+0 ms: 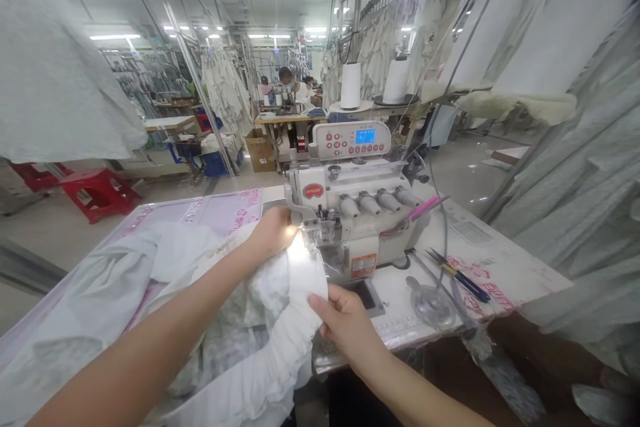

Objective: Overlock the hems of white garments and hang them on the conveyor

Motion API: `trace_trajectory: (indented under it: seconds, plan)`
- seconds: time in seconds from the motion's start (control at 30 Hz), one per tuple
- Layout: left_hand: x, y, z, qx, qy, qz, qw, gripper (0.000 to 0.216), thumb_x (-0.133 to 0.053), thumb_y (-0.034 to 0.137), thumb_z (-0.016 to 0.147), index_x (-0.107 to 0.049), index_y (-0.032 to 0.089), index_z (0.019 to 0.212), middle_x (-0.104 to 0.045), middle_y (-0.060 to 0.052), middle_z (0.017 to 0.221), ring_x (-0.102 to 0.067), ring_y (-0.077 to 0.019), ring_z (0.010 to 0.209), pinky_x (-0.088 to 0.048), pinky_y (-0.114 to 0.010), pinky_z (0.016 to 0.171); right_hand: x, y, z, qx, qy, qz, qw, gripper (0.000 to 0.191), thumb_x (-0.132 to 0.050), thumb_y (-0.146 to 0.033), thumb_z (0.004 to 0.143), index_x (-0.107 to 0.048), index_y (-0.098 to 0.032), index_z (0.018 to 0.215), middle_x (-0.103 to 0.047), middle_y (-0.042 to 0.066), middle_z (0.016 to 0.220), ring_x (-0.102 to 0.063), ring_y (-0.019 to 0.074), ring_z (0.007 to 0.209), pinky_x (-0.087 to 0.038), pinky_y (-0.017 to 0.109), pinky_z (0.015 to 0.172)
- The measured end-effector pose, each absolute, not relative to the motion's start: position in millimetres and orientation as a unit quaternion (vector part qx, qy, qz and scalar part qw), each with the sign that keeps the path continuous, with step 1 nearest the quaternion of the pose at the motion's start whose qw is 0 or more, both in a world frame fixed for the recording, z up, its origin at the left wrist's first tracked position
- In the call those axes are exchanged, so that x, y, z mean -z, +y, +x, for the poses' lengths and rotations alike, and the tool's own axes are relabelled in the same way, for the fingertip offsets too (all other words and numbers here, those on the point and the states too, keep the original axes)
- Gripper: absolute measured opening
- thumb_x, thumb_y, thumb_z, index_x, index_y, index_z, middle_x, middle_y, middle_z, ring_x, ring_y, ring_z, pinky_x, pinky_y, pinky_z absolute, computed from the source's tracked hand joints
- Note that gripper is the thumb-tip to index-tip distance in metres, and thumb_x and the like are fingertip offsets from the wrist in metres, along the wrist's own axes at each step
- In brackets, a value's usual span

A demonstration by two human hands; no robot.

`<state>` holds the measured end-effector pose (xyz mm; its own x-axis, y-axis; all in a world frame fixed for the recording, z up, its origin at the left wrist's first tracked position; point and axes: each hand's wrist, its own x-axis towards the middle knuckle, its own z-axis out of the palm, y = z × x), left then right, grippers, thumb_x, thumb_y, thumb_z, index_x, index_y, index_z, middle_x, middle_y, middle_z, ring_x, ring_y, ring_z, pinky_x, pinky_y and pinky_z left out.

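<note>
A white garment (295,320) with a gathered band lies across the front of the overlock sewing machine (320,180), its edge under the lit needle area. My left hand (274,230) is closed on the fabric just left of the presser foot; its fingertips are partly lost in the lamp's glare. Nearer to me, my right hand (345,317) pinches the band's right edge between thumb and fingers. The cloth runs between both hands, and its loose part hangs down toward my lap. More white fabric (120,280) is heaped on the table to the left.
Thread snips (460,277) lie on the table to the right, near a clear round dish (433,303). A pink pen-like thing (423,208) rests on the machine. White thread cones (351,85) stand behind. A red stool (100,193) is at left; a person (303,90) sits farther back.
</note>
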<state>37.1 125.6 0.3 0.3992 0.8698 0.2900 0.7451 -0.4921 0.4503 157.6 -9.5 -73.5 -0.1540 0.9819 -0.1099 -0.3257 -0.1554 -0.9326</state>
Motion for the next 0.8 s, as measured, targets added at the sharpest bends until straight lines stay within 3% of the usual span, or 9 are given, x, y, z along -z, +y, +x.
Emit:
trace_trajectory:
  seconds: [0.1, 0.2, 0.27, 0.4, 0.47, 0.63, 0.8]
  plan:
    - [1.5, 102.4, 32.9, -0.306, 0.503, 0.802, 0.097, 0.019, -0.042, 0.017, 0.071, -0.055, 0.013, 0.085, -0.057, -0.007, 0.089, -0.051, -0.0176, 0.086, -0.041, -0.029, 0.077, 76.4, -10.6, 158.8, -0.620, -0.423, -0.410, 0.518, 0.036, -0.060, -0.048, 0.067, -0.055, -0.013, 0.072, -0.044, -0.003, 0.057, -0.035, 0.0068, 0.046, -0.027, 0.019, 0.041]
    - [22.7, 51.6, 14.5, -0.399, 0.541, 0.738, 0.064, 0.033, -0.048, 0.029, 0.074, -0.043, 0.017, 0.105, -0.046, -0.007, 0.110, -0.042, -0.0187, 0.105, -0.037, -0.031, 0.087, 73.4, -11.8, 161.7, -0.607, -0.449, -0.411, 0.511, 0.035, -0.058, -0.048, 0.069, -0.052, -0.014, 0.068, -0.042, -0.003, 0.055, -0.034, 0.0068, 0.045, -0.026, 0.019, 0.042]
    - [45.0, 18.7, -7.9, -0.364, 0.591, 0.711, 0.114, 0.046, -0.051, 0.035, 0.074, -0.035, 0.019, 0.114, -0.043, -0.007, 0.114, -0.041, -0.0196, 0.107, -0.038, -0.032, 0.086, 68.7, -12.8, 163.3, -0.613, -0.454, -0.409, 0.501, 0.036, -0.058, -0.048, 0.068, -0.051, -0.013, 0.067, -0.040, -0.004, 0.053, -0.032, 0.0062, 0.044, -0.024, 0.019, 0.041]
    - [64.9, 1.5, -65.2, -0.198, 0.618, 0.734, 0.199, 0.022, -0.038, 0.031, 0.080, -0.050, 0.017, 0.091, -0.055, -0.003, 0.086, -0.051, -0.0195, 0.085, -0.041, -0.031, 0.077, 62.5, -17.4, 162.8, -0.632, -0.445, -0.398, 0.494, 0.035, -0.059, -0.047, 0.068, -0.050, -0.013, 0.068, -0.037, -0.006, 0.050, -0.029, 0.0054, 0.042, -0.020, 0.019, 0.040]
    - [50.9, 15.1, -85.6, -0.207, 0.634, 0.733, 0.136, 0.021, -0.034, 0.027, 0.081, -0.052, 0.017, 0.085, -0.055, -0.001, 0.083, -0.051, -0.0183, 0.083, -0.039, -0.030, 0.078, 63.5, -20.6, 160.7, -0.634, -0.440, -0.394, 0.499, 0.034, -0.058, -0.047, 0.070, -0.048, -0.014, 0.068, -0.036, -0.006, 0.050, -0.028, 0.0054, 0.042, -0.019, 0.019, 0.041]
    - [5.6, 31.8, -62.4, -0.334, 0.575, 0.740, -0.096, 0.023, -0.038, 0.017, 0.076, -0.052, 0.015, 0.094, -0.047, -0.004, 0.096, -0.044, -0.0193, 0.098, -0.035, -0.032, 0.088, 69.7, -26.6, 156.6, -0.624, -0.441, -0.394, 0.511, 0.032, -0.056, -0.043, 0.072, -0.047, -0.014, 0.067, -0.035, -0.006, 0.049, -0.028, 0.0057, 0.043, -0.019, 0.020, 0.042]
    - [21.5, -9.1, 4.4, -0.289, 0.444, 0.848, 0.021, 0.021, -0.041, 0.016, 0.080, -0.046, 0.018, 0.100, -0.045, -0.006, 0.103, -0.042, -0.0167, 0.100, -0.036, -0.030, 0.088, 68.7, -24.2, 159.9, -0.604, -0.463, -0.410, 0.504, 0.031, -0.055, -0.042, 0.074, -0.045, -0.014, 0.066, -0.034, -0.007, 0.047, -0.026, 0.0058, 0.042, -0.019, 0.019, 0.041]
